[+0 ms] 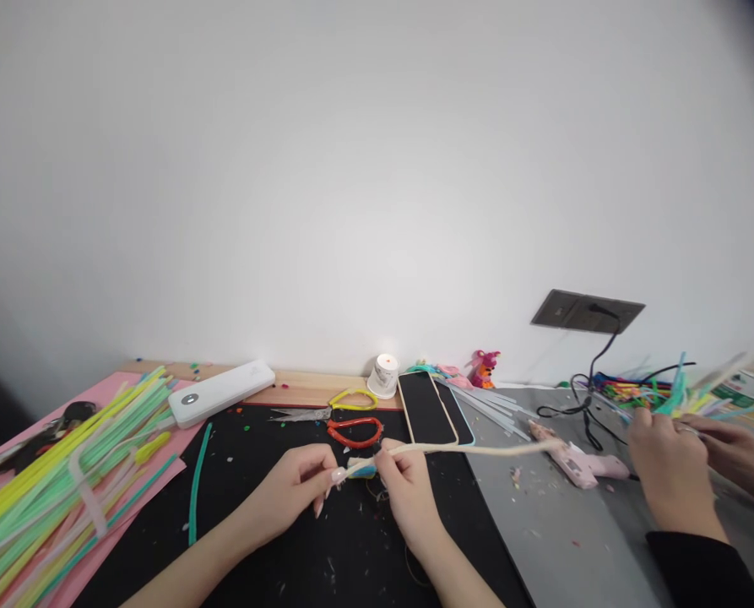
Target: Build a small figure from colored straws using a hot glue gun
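Note:
My left hand (297, 490) and my right hand (408, 490) meet over the black mat (275, 540). Both are closed in a pinch on a long cream pipe cleaner (478, 449). Its free end runs off to the right, toward a pink glue gun (576, 464). Between my fingertips there is also a small blue and cream piece (362, 469); I cannot tell whether it is part of the same cleaner.
A bundle of coloured pipe cleaners (53, 490) lies on pink paper at left, with a white power bank (221, 393) behind. Scissors (332, 418), a phone (425, 407) and a small candle cup (386, 375) sit near the wall. Another person's hands (693, 460) handle more cleaners at right.

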The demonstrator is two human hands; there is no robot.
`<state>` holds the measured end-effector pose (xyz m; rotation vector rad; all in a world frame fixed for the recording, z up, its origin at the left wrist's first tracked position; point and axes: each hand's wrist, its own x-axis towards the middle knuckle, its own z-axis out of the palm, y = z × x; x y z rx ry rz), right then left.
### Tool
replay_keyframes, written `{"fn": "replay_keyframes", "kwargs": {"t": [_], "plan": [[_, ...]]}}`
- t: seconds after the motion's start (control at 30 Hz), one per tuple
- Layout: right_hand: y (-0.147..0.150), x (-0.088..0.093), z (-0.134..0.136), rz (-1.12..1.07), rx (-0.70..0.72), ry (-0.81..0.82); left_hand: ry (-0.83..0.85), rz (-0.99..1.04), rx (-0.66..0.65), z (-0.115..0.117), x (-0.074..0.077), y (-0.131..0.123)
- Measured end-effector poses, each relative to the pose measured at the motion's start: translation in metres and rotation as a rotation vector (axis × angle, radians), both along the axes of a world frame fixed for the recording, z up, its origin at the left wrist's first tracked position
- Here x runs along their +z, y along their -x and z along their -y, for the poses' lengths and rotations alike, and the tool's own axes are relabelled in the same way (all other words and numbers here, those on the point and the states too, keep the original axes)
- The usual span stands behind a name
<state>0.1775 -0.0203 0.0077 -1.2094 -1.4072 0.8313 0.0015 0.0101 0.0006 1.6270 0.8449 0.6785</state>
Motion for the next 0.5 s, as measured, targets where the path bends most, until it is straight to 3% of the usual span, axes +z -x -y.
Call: {"fn": "replay_keyframes", "kwargs": {"t": [0.3,0.5], "plan": [[0.003,0.0,0.002,0.144,0.142,0.036,0.014,-0.081,-0.181,0.007,0.008,0.002],[0.0,0.005,0.003,0.029,0.114,0.031,0.169,0.075,-0.111,0.001,-0.002,0.0]]}}
